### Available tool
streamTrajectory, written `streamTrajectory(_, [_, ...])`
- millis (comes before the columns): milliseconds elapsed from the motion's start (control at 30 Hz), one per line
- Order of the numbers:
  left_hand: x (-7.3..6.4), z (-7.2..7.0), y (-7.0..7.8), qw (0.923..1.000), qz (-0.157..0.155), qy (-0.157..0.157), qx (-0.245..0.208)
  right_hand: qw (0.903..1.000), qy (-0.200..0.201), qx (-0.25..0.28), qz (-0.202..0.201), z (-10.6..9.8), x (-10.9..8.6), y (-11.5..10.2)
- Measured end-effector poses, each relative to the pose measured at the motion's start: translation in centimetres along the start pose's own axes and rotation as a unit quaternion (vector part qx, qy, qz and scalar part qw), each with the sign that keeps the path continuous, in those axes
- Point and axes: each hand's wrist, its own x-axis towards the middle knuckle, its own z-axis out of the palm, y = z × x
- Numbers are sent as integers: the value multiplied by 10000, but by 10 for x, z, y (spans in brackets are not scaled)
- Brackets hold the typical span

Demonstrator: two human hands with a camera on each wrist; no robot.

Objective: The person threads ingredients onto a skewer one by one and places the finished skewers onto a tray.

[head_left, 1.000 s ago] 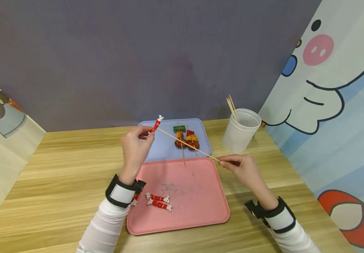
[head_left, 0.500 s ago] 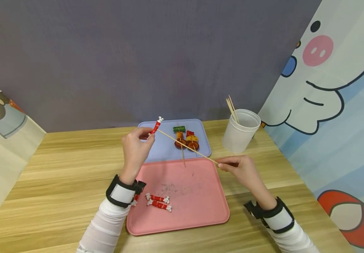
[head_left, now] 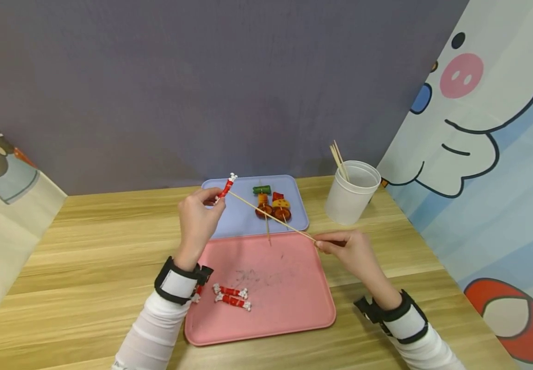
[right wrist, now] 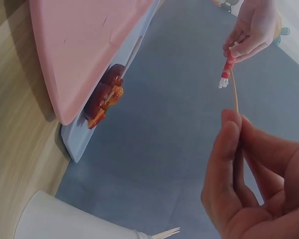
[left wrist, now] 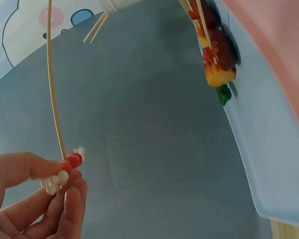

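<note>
My left hand pinches a small red toy food piece with white knobbly ends between thumb and fingers, above the blue tray. A thin bamboo skewer slants from it down to my right hand, whose thumb and fingers pinch the other end. In the left wrist view the skewer bows slightly and its tip meets the middle of the red piece; whether it has pierced it, I cannot tell. The right wrist view shows the skewer leaving my right fingertips toward the red piece.
On the pink tray lie similar red pieces, one partly behind my left wrist. Behind it, the blue tray bears two loaded skewers of toy food. A white tub with several skewers stands at the right, near the grey wall.
My right hand has shifted slightly left and down with the skewer's end. The red piece in my left hand has dipped a little. Both hands keep their hold.
</note>
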Motion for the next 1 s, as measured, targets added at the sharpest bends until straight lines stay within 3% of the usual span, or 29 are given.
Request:
streamTrajectory(400, [1,-1,-1,9996,-185,-194,91,9997,84,231,-53,-2,0,-4])
streamTrajectory(933, [2,-4,1,9980,-546,-330,17,9974,-163,664,246,3,-1,-5])
streamTrajectory(1000, [0,-2,3,9973,-530,-503,11,9973,-153,670,262,5,-1,-7])
